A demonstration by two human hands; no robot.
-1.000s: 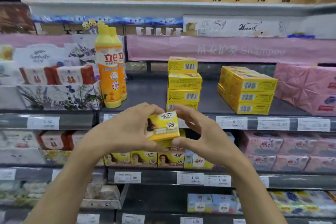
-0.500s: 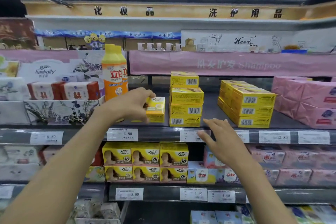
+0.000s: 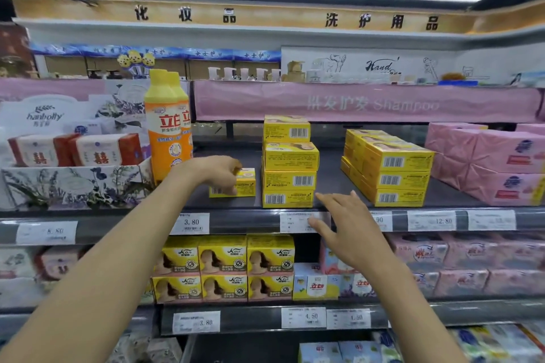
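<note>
A small yellow soap box (image 3: 243,184) sits on the dark middle shelf (image 3: 330,186), just left of a stack of several yellow boxes (image 3: 290,162). My left hand (image 3: 218,174) reaches over the shelf edge and grips this box from its left and top, fingers curled round it. My right hand (image 3: 345,230) hovers in front of the shelf's price strip, fingers straight and spread, holding nothing. It is below and right of the stack.
An orange detergent bottle (image 3: 166,127) stands left of my left hand. A second pile of yellow boxes (image 3: 389,168) and pink packs (image 3: 486,162) lie to the right. Below, rows of yellow soap boxes (image 3: 224,268) fill the lower shelf. Price tags (image 3: 191,222) line the edges.
The box went from both hands in front of me up onto the middle shelf, carried by my left hand. My right hand let go and dropped to the shelf edge.
</note>
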